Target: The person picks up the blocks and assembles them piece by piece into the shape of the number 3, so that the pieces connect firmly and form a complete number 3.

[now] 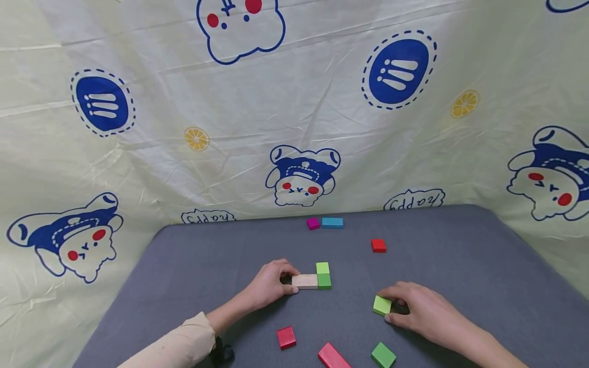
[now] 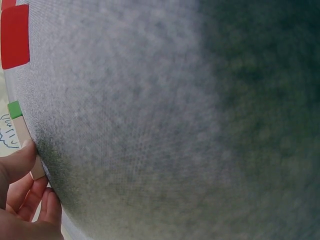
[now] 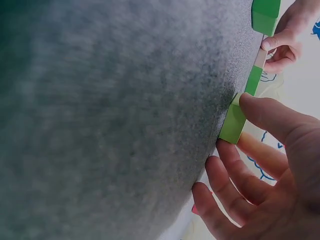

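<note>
In the head view my left hand (image 1: 272, 282) pinches the left end of a plain wooden block (image 1: 305, 281) lying on the table. The wooden block's right end meets a green block (image 1: 324, 281), and a light green block (image 1: 322, 268) sits just behind that one. To the right, my right hand (image 1: 421, 309) pinches a second light green block (image 1: 382, 305) between thumb and fingers, at the table surface. The right wrist view shows this light green block (image 3: 233, 122) between thumb and fingertips, the other fingers spread beside it.
Nearer me lie a red block (image 1: 286, 338), a long pinkish-red block (image 1: 333, 355) and a green block (image 1: 383, 354). Farther back are another red block (image 1: 379, 246), a magenta block (image 1: 313, 223) and a blue block (image 1: 332, 223). A printed cloth (image 1: 322, 117) hangs behind the grey table (image 1: 207, 255).
</note>
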`<state>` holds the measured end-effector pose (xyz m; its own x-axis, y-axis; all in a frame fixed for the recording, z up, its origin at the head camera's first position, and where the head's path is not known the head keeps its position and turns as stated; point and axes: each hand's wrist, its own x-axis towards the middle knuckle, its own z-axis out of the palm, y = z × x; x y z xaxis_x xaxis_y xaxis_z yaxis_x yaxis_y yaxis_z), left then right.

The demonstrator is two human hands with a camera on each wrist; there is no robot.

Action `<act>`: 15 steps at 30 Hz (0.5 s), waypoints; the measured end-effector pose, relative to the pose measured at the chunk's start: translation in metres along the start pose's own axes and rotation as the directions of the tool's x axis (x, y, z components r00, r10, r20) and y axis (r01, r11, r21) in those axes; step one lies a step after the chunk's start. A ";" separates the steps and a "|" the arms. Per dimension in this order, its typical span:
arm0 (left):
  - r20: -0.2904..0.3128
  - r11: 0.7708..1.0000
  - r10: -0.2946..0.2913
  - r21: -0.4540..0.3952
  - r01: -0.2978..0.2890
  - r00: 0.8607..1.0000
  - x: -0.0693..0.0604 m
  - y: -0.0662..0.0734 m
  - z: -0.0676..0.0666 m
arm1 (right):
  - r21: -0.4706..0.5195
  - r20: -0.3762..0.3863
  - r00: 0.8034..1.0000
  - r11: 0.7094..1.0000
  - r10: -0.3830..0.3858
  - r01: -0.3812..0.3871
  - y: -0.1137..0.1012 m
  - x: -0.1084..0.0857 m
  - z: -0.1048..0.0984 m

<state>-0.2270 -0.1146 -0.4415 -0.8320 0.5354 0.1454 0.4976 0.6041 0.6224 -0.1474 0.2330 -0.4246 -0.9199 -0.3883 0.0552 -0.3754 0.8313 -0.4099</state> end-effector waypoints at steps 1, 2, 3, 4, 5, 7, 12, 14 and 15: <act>0.002 1.000 -0.003 0.000 0.003 1.000 0.000 0.000 0.000 | 0.007 0.007 1.000 1.000 0.001 -0.002 0.000 0.002 0.000; 0.003 1.000 -0.006 -0.002 0.006 1.000 0.000 0.000 0.000 | 0.017 0.016 1.000 1.000 0.006 -0.006 0.000 0.003 0.000; 0.003 1.000 -0.007 -0.002 0.007 1.000 0.000 0.000 0.000 | 0.023 0.023 1.000 1.000 0.013 -0.013 -0.001 0.004 0.001; 0.004 1.000 -0.008 -0.002 0.008 1.000 0.000 0.000 0.000 | 0.028 0.030 0.999 0.999 0.025 -0.026 -0.002 0.006 0.001; 0.004 1.000 -0.007 -0.001 0.007 1.000 0.000 0.000 0.000 | 0.032 0.036 0.999 0.999 0.030 -0.031 -0.003 0.007 0.001; 0.003 1.000 -0.006 0.001 0.006 1.000 0.001 -0.001 0.000 | 0.033 0.045 0.998 0.999 0.038 -0.039 -0.005 0.010 0.001; 0.002 1.000 -0.008 0.004 0.008 1.000 0.001 -0.001 0.000 | 0.026 0.038 0.999 1.000 0.001 -0.002 -0.011 0.016 0.003; 0.002 1.000 -0.009 0.003 0.009 1.000 0.001 0.000 0.000 | 0.023 0.030 0.999 0.999 -0.030 0.029 -0.013 0.018 0.004; 0.002 1.000 -0.009 0.003 0.009 1.000 0.000 0.000 0.000 | 0.023 0.028 0.999 0.999 -0.045 0.044 -0.014 0.019 0.004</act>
<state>-0.2274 -0.1143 -0.4420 -0.8362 0.5309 0.1379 0.4904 0.6110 0.6214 -0.1595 0.2122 -0.4216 -0.8986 -0.4361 0.0475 -0.4129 0.8042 -0.4275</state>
